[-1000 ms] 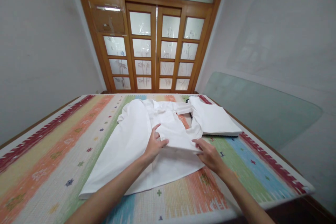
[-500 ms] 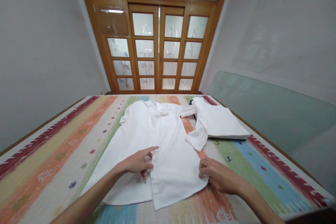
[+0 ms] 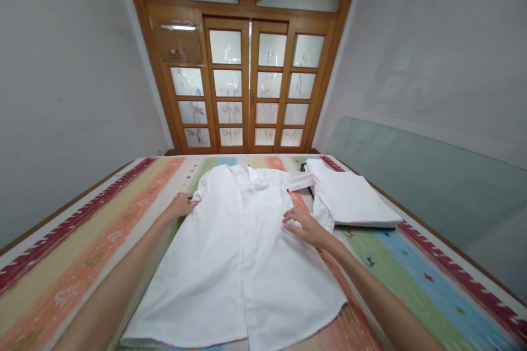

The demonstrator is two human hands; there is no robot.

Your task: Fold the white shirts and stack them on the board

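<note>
Shirt [image 3: 218,263], left hand [image 3: 181,204] at sleeve [image 3: 200,192] edge, open cloth [image 3: 78,236] leftward

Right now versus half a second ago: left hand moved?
Yes. Against the wooden doors, the left hand has gone left and closer to them, from over the white shirt's middle to its left edge.

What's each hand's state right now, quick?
Left hand: at a sleeve of the white shirt; whether it grips cannot be told.
Right hand: loosely open over the shirt, holding nothing.
</note>
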